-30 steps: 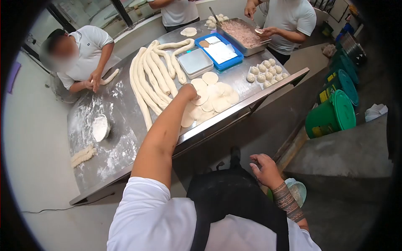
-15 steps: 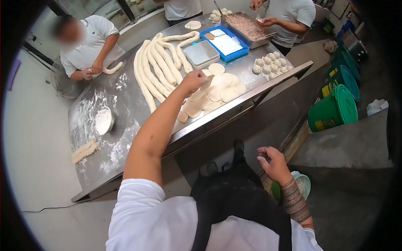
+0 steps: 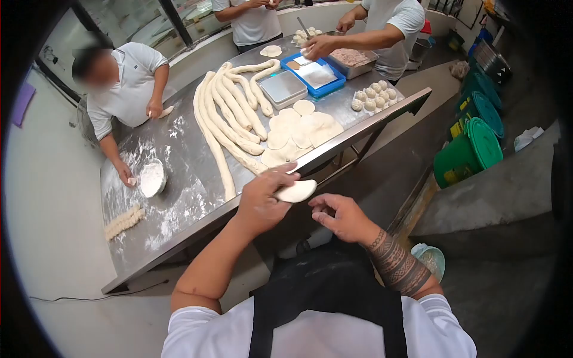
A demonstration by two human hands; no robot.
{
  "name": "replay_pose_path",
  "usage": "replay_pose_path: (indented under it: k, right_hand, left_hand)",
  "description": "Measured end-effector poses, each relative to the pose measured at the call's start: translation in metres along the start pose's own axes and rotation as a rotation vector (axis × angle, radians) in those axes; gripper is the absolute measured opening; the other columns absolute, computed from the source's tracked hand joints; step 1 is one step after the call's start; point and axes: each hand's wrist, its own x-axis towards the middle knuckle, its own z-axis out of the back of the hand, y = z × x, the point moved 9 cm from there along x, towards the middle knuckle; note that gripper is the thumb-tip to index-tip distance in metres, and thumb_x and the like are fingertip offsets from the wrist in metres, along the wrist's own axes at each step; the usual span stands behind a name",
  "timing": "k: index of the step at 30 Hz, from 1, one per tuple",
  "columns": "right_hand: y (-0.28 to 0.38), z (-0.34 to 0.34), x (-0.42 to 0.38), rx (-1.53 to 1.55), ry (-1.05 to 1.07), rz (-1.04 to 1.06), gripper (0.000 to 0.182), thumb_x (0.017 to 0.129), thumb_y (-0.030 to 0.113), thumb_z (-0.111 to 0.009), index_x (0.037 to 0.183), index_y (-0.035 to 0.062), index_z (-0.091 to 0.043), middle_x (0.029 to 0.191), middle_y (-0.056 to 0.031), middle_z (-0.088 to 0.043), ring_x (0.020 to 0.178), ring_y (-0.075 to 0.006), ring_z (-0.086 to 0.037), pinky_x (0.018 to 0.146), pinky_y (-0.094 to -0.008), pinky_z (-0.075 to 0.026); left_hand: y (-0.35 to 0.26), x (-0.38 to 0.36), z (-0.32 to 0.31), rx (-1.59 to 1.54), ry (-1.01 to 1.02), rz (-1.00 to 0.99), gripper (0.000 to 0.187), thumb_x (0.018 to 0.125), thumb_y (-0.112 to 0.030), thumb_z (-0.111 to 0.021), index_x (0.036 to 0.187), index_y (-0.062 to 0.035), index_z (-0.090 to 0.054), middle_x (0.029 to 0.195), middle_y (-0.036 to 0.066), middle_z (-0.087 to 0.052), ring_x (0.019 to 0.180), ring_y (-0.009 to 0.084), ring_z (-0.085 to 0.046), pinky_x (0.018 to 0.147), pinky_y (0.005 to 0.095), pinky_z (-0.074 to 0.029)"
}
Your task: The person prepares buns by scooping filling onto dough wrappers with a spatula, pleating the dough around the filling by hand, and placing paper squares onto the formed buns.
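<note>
My left hand [image 3: 262, 200] is closed on the edge of a round dough wrapper [image 3: 298, 191], held just in front of the table's near edge. Close by on the right, my right hand [image 3: 346, 219] has its fingers loosely curled and the thumb apart, with nothing in them. It does not touch the wrapper. Beyond my left hand, a pile of flat dough wrappers [image 3: 304, 128] lies overlapping on the steel table [image 3: 179, 206]. Long dough ropes [image 3: 225, 119] stretch out to the left of the pile.
A metal scale [image 3: 283, 87] and a blue tray [image 3: 327, 88] stand behind the wrappers. Filled dumplings [image 3: 375, 96] sit at the right, near a filling pan [image 3: 358, 62]. A flour bowl [image 3: 152, 178] is at left. Three people work around the table. Green buckets [image 3: 468, 155] line the floor.
My left hand has come back from the pile toward me with a wrapper in it. My right hand has risen to the left, close to it. The person at left has reached toward the flour bowl.
</note>
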Motion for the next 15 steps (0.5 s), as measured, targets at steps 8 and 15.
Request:
replay_pose_path:
  k: [8,15]
  right_hand:
    - [-0.030,-0.053,-0.027,0.337,0.021,-0.235,0.033,0.099,0.012,-0.068,0.127,-0.0030,-0.063,0.108,-0.0060,-0.070,0.097,-0.0126,-0.063,0.089,-0.0299,-0.053]
    - [-0.005,-0.060,-0.014,0.410,0.037,-0.104,0.028,0.098,0.017,-0.071,0.118,-0.0015,-0.066,0.109,-0.0086,-0.071,0.100,-0.0123,-0.065,0.087,-0.0291,-0.053]
  left_hand:
    - [0.065,-0.131,-0.066,-1.246,-0.377,1.060,0.041,0.090,0.003,-0.058,0.131,0.0020,-0.057,0.119,0.014,-0.066,0.111,0.0243,-0.064,0.101,0.0379,-0.051]
    - [0.000,-0.116,-0.049,-1.140,-0.421,0.781,0.041,0.095,0.003,-0.052,0.135,0.0026,-0.052,0.133,0.019,-0.063,0.124,0.0264,-0.061,0.111,0.0391,-0.046]
